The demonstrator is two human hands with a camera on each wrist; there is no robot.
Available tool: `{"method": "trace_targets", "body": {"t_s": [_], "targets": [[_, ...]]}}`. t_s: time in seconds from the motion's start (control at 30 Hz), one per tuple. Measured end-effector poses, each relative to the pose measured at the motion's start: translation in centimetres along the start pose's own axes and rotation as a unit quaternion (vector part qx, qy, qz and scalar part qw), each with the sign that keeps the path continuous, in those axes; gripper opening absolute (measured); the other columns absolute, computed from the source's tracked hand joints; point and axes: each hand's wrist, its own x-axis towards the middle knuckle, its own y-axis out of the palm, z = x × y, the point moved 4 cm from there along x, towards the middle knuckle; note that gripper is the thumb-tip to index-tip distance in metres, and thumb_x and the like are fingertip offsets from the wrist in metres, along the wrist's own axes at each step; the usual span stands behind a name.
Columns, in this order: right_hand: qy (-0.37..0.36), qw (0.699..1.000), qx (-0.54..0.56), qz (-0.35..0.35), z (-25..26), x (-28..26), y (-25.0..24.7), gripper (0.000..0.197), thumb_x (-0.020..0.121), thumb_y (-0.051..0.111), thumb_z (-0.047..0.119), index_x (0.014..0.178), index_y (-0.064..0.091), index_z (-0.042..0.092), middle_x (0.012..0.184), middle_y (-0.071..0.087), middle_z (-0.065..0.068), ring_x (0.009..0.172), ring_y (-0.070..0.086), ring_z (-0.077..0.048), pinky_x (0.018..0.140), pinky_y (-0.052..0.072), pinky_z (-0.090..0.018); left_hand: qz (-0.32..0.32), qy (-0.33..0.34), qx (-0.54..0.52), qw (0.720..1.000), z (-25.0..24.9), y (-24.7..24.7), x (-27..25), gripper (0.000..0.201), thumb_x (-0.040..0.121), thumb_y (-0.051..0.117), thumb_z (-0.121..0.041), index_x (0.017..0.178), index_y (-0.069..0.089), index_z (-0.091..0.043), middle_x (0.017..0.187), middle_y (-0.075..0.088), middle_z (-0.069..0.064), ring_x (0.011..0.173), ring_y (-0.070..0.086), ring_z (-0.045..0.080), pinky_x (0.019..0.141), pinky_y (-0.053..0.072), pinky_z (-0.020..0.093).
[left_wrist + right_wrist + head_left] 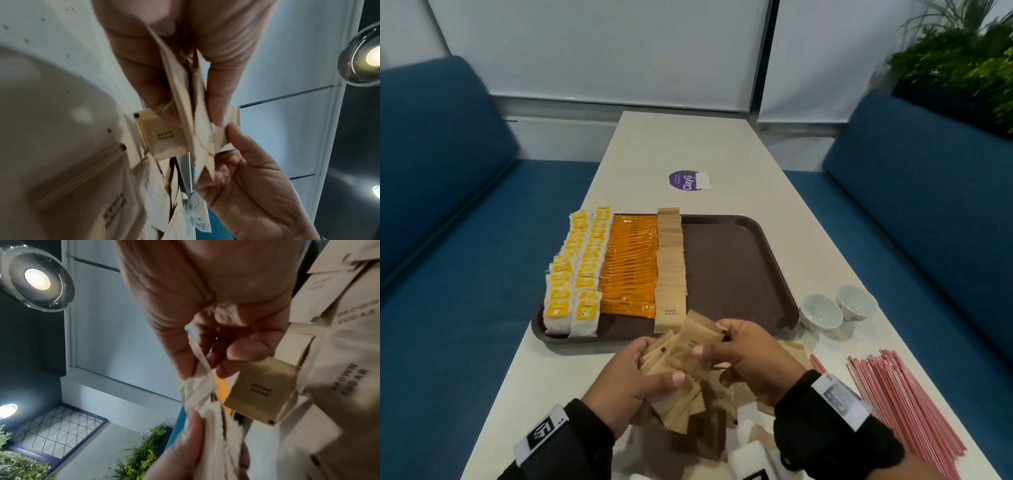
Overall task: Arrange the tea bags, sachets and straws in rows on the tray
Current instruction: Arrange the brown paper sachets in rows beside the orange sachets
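brown sugar sachets (681, 356): matt kraft paper, serrated ends | coffee sticks (628, 263): glossy orange foil-like film | tea bags (571, 274): thin white paper, yellow tags | tray (736, 267): brown plastic, finely textured, matt | straws (900, 404): red-and-white striped, paper-like | cups (822, 311): glazed white ceramic, shiny | table (688, 147): smooth cream laminate | benches (928, 192): blue cloth
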Motion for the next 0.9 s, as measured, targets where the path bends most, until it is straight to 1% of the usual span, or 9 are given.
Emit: {"method": "trace_targets", "body": {"t_s": [0.1, 0.17, 0.27, 0.33, 0.5, 0.6, 0.73, 0.8, 0.9], "targets": [[-0.013, 0.996, 0.085, -0.039, 1.3, 0.4, -0.9, 0.009, 0.091, 0.057, 0.008, 0.099, 0.052, 0.007, 0.094, 0.068, -0.012, 0.078, 0.069, -0.025, 0.046, 0.049, -0.028, -0.017, -0.011, -0.029, 0.999, 0.2, -0.5, 0.0, 0.073, 0.031, 0.083, -0.023, 0.097, 0.055, -0.007, 0.086, 0.068, 0.012, 0.075, 0.067, 0.029, 0.049, 0.053, 0.032], [-0.020, 0.994, 0.097, -0.054, 2.6, 0.6, -1.9, 0.009, 0.093, 0.053, 0.006, 0.101, 0.051, 0.009, 0.094, 0.068, -0.012, 0.078, 0.071, -0.026, 0.045, 0.050, -0.029, -0.025, -0.020, -0.046, 0.998, 0.4, -1.1, 0.0, 0.070, 0.033, 0.083, -0.019, 0.097, 0.055, -0.007, 0.085, 0.068, 0.013, 0.074, 0.066, 0.030, 0.045, 0.052, 0.031], [-0.047, 0.992, -0.079, -0.091, 4.3, 1.4, -3.3, 0.012, 0.087, 0.063, 0.007, 0.094, 0.057, 0.015, 0.087, 0.066, -0.003, 0.069, 0.066, -0.014, 0.052, 0.049, -0.024, -0.033, -0.034, -0.080, 0.996, 0.4, -2.2, -0.2, 0.060, 0.043, 0.081, -0.008, 0.098, 0.055, -0.006, 0.083, 0.069, 0.015, 0.071, 0.067, 0.029, 0.046, 0.054, 0.032], [-0.074, 0.973, -0.190, -0.109, 5.2, 2.3, -3.8, 0.008, 0.084, 0.067, 0.011, 0.088, 0.062, 0.015, 0.087, 0.065, 0.000, 0.076, 0.062, -0.011, 0.061, 0.049, -0.021, -0.039, -0.044, -0.094, 0.994, 0.4, -3.0, -0.1, 0.057, 0.050, 0.081, -0.002, 0.101, 0.055, -0.006, 0.084, 0.069, 0.016, 0.072, 0.066, 0.030, 0.048, 0.055, 0.033], [-0.088, 0.945, -0.307, -0.073, 5.9, 5.9, -2.4, 0.003, 0.092, 0.059, 0.022, 0.089, 0.060, 0.022, 0.090, 0.061, 0.007, 0.088, 0.058, -0.010, 0.065, 0.045, -0.017, -0.070, -0.058, -0.134, 0.987, 0.6, -4.8, 0.2, 0.059, 0.054, 0.072, -0.006, 0.110, 0.053, -0.010, 0.101, 0.065, 0.022, 0.083, 0.064, 0.036, 0.053, 0.053, 0.036], [-0.091, 0.914, -0.392, -0.042, 5.7, 8.2, -1.0, 0.004, 0.092, 0.057, 0.024, 0.095, 0.060, 0.023, 0.101, 0.060, 0.006, 0.097, 0.057, -0.011, 0.080, 0.050, -0.025, -0.072, -0.058, -0.150, 0.984, 0.7, -5.1, 0.2, 0.059, 0.055, 0.071, -0.006, 0.111, 0.052, -0.009, 0.100, 0.066, 0.022, 0.080, 0.065, 0.035, 0.052, 0.055, 0.035], [-0.099, 0.904, -0.413, -0.034, 5.7, 10.0, 0.5, 0.012, 0.091, 0.059, 0.026, 0.100, 0.062, 0.019, 0.107, 0.062, 0.001, 0.100, 0.059, -0.014, 0.091, 0.052, -0.034, -0.071, -0.055, -0.170, 0.981, 0.7, -5.0, -0.1, 0.055, 0.055, 0.069, -0.004, 0.108, 0.053, -0.007, 0.091, 0.068, 0.021, 0.075, 0.067, 0.033, 0.050, 0.057, 0.034], [-0.098, 0.908, -0.406, -0.024, 5.4, 10.4, 1.1, 0.014, 0.091, 0.060, 0.024, 0.102, 0.062, 0.016, 0.108, 0.062, -0.002, 0.100, 0.058, -0.015, 0.090, 0.051, -0.032, -0.079, -0.054, -0.165, 0.982, 0.7, -5.1, -0.2, 0.056, 0.055, 0.069, -0.005, 0.109, 0.053, -0.006, 0.090, 0.068, 0.021, 0.075, 0.066, 0.032, 0.051, 0.057, 0.034], [-0.078, 0.893, -0.443, -0.009, 4.6, 10.7, 1.6, 0.021, 0.089, 0.063, 0.022, 0.109, 0.062, 0.014, 0.114, 0.061, -0.004, 0.102, 0.056, -0.016, 0.087, 0.047, -0.027, -0.087, -0.053, -0.153, 0.983, 0.9, -5.4, -0.1, 0.063, 0.054, 0.071, -0.009, 0.114, 0.052, -0.006, 0.100, 0.066, 0.023, 0.082, 0.065, 0.034, 0.057, 0.057, 0.036]]}}
